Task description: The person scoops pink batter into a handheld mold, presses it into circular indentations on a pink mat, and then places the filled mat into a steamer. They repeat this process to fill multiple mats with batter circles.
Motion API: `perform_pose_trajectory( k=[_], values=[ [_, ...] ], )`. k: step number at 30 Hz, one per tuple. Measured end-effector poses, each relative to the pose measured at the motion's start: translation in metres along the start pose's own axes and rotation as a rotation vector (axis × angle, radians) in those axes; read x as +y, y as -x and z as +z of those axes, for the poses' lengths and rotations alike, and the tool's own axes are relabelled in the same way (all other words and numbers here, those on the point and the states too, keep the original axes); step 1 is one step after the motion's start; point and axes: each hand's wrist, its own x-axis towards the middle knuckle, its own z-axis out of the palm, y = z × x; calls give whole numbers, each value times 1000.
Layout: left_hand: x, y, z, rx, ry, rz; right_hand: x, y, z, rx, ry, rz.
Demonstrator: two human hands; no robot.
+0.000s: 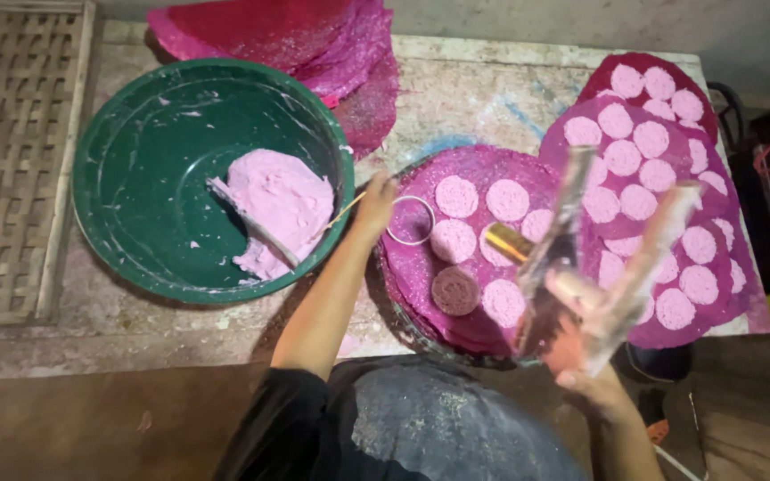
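A woven bamboo mat [11,160] lies at the far left on the worn table [456,98]. Beside it stands a large green bowl [135,178] holding a lump of pale pink dough [282,209] with a spoon-like tool [256,227] stuck in it. Behind the bowl, a pile of magenta sheets [305,36] spreads over the table's back edge.

The left hand [374,200] reaches past the bowl's rim; its fingers are bent down onto a small metal ring [412,221], touching the ring's near side, though how tightly they pinch it cannot be told. The ring sits on a round magenta-covered tray [421,267], which carries about 7 pale pink discs [456,196] and 1 darker disc [454,290].

The right hand [581,343] is raised close to the camera, fingers closed around 2 clear, blurred flat sticks [612,258] that hide part of the tray. A brass-coloured cylinder [508,242] shows just left of them. Further right, 2 more overlapping magenta sheets [652,169] bear many pink discs. No labels or signs are visible.
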Motion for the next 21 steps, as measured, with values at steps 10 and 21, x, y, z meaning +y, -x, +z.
perform_pose_trajectory(
  k=[10,21],
  values=[
    [-82,65,4,141,622,-58,31,22,-11,29,-155,250],
    [-74,206,0,238,123,99,3,-4,-17,-183,-122,398]
  ],
)
